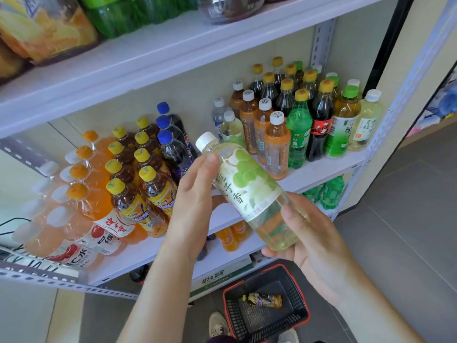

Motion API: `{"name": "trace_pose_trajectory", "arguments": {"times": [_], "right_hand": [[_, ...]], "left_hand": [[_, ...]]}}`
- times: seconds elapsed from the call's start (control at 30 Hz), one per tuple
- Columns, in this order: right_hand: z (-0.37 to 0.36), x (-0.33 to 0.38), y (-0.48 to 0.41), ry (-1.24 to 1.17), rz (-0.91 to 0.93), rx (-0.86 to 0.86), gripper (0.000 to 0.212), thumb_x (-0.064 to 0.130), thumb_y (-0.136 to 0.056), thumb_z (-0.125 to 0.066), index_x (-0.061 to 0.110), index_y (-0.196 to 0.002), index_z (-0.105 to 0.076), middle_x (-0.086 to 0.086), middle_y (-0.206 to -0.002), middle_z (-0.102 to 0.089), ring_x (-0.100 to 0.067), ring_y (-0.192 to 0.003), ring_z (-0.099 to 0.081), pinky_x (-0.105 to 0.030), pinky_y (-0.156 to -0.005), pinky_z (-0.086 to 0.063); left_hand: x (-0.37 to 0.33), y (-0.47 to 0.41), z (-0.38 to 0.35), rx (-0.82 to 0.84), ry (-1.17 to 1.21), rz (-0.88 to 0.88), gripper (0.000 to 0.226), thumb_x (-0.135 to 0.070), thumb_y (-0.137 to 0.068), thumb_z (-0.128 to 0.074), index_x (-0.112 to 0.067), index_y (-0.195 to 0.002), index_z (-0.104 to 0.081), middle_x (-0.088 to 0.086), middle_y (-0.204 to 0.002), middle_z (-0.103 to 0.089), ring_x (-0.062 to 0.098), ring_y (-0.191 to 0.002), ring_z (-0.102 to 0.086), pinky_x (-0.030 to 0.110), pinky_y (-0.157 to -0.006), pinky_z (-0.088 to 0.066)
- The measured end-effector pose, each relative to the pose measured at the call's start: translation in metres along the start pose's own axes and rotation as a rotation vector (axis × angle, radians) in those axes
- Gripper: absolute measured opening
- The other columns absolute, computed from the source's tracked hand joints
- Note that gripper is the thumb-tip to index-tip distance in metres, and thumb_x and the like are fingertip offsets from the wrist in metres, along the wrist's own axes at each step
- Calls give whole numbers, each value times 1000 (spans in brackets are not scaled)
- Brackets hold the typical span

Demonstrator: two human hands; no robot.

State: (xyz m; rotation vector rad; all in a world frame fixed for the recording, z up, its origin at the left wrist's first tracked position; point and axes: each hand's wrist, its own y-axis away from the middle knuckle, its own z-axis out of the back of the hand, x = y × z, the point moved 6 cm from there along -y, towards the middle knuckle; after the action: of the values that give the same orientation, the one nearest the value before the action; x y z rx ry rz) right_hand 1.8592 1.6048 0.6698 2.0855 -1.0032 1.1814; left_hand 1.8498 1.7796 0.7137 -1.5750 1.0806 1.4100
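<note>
A pale green-grape drink bottle [247, 186] with a white cap is tilted in front of the shelf, cap up and to the left. My left hand [195, 201] holds its upper part, thumb on the shoulder near the cap and fingers behind the label. My right hand [311, 243] grips its lower end from below and the right, thumb lying across the clear base.
The middle shelf [321, 174] carries rows of drink bottles: orange and iced tea at left, blue-capped cola in the middle, dark, green and tea bottles at right. A red-rimmed black basket [267, 310] on the floor holds one small bottle [264, 299]. My shoes show beside it.
</note>
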Motion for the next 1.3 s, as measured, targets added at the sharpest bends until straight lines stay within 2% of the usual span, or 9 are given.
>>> {"name": "trace_pose_trajectory", "arguments": {"times": [0.2, 0.27, 0.47, 0.7, 0.87, 1.0, 1.1, 1.2, 1.3], "right_hand": [[-2, 28, 9, 630, 437, -184, 60, 41, -67, -81, 43, -122, -57, 12, -118, -53, -6, -109, -58, -16, -77, -54], [-8, 30, 12, 732, 550, -158, 64, 41, -69, -80, 41, -128, -54, 12, -125, -47, -12, -117, -53, -25, -80, -56], [-9, 17, 1, 172, 227, 84, 76, 44, -69, -85, 30, -134, -49, 4, -132, -60, -26, -114, -64, -39, -92, -56], [-4, 3, -3, -2, 99, 136, 65, 21, -75, -83, 26, -133, -54, -12, -128, -64, -39, -112, -64, -41, -90, -55], [16, -1, -7, -21, 76, 74, 82, 7, -69, -81, 33, -139, -48, -5, -137, -59, -32, -118, -62, -35, -94, -52], [23, -1, -12, 147, 84, 25, 78, 2, -73, -78, 38, -136, -50, 3, -132, -61, -22, -110, -66, -28, -88, -53], [32, -12, -15, 268, 33, -51, 81, -12, -79, -71, 45, -133, -50, 10, -126, -65, -15, -105, -69, -29, -89, -54], [38, -21, -19, 379, -25, -131, 79, -11, -82, -68, 42, -135, -46, 11, -112, -72, -3, -83, -71, -20, -77, -52], [42, -29, -26, 432, -66, -185, 68, 4, -79, -76, 39, -130, -47, 8, -91, -77, 0, -79, -70, -14, -66, -48]], "left_hand": [[12, 5, -3, -157, 176, 103, 53, -48, -77, -73, -13, -116, -66, 6, -109, -73, 25, -106, -68, 45, -86, -58], [16, 7, -3, -267, 353, 114, 42, -39, -75, -71, -12, -107, -67, 6, -95, -70, 24, -93, -68, 44, -84, -56], [19, 3, 2, -320, 562, 125, 40, -40, -70, -67, -14, -100, -67, 3, -84, -70, 20, -82, -70, 36, -73, -56], [15, -3, 2, -198, 533, 131, 54, -40, -71, -71, -10, -115, -63, 9, -100, -68, 24, -96, -67, 40, -81, -57], [11, -10, 19, -186, 160, 117, 44, -52, -86, -55, -19, -109, -73, 7, -114, -72, 24, -110, -66, 40, -95, -51], [-1, -9, 24, -205, -20, 116, 34, -50, -88, -57, -25, -86, -80, -4, -71, -70, 9, -59, -62, 20, -53, -44], [-15, -13, 26, -244, -215, 39, 43, -56, -82, -63, -15, -83, -76, 16, -65, -58, 26, -52, -35, 36, -47, -20], [-32, -14, 18, -197, -471, -87, 37, -47, -85, -68, -10, -82, -70, 31, -74, -58, 27, -53, -38, 50, -43, -36], [-44, -14, 6, -88, -702, -201, 13, -31, -90, -69, -19, -85, -68, 7, -72, -65, 15, -58, -52, 42, -53, -49]]}}
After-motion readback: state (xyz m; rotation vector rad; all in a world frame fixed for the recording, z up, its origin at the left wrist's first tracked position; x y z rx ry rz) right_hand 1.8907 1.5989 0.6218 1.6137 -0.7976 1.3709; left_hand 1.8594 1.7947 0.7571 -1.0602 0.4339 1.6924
